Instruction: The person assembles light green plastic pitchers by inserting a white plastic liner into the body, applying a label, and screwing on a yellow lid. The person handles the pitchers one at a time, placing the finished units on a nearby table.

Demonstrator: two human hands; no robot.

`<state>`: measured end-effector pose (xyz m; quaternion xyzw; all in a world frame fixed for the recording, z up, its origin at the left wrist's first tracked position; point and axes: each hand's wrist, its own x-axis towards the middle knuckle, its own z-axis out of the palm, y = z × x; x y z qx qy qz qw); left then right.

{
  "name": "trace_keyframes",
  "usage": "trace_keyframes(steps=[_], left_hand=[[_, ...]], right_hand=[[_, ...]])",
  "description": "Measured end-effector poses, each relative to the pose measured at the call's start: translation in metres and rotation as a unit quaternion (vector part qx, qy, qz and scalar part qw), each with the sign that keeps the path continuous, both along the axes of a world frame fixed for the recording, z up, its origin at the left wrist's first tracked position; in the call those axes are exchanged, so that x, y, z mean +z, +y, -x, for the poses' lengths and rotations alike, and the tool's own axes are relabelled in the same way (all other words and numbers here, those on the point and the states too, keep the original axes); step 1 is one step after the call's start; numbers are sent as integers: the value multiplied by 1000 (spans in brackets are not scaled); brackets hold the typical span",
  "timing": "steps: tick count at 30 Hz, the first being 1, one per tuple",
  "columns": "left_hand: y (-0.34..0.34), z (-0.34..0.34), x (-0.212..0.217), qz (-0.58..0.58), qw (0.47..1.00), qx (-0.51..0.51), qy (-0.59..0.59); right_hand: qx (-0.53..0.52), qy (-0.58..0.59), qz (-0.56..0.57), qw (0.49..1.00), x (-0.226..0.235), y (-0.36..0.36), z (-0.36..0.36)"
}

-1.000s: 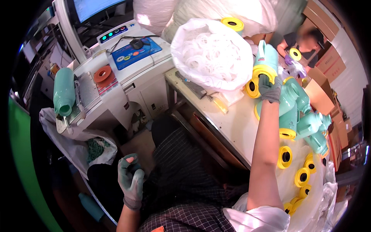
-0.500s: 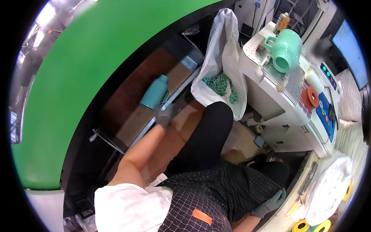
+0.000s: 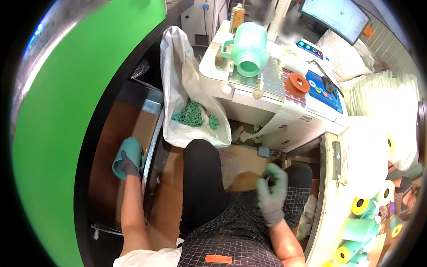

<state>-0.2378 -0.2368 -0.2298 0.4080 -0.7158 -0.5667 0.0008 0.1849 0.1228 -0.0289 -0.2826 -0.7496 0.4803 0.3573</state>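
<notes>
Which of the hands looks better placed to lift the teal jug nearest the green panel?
Probably the left: the left hand is touching the teal jug near its open end. The right hand looks empty and hovers over the checked apron, well away from it.

left hand (image 3: 129,167): on teal jug (image 3: 132,147) | right hand (image 3: 272,198): half-curled above checked apron (image 3: 235,222)
</notes>
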Motion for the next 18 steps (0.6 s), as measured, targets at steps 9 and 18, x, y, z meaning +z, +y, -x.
trace_keyframes(steps=[9,18], left_hand=[[96,-263,131,-310,705,-577,271],[175,-282,228,116,636,-564,514]], right_hand=[[241,224,496,804,15,-12,25],[21,121,217,968,-13,-11,-93]])
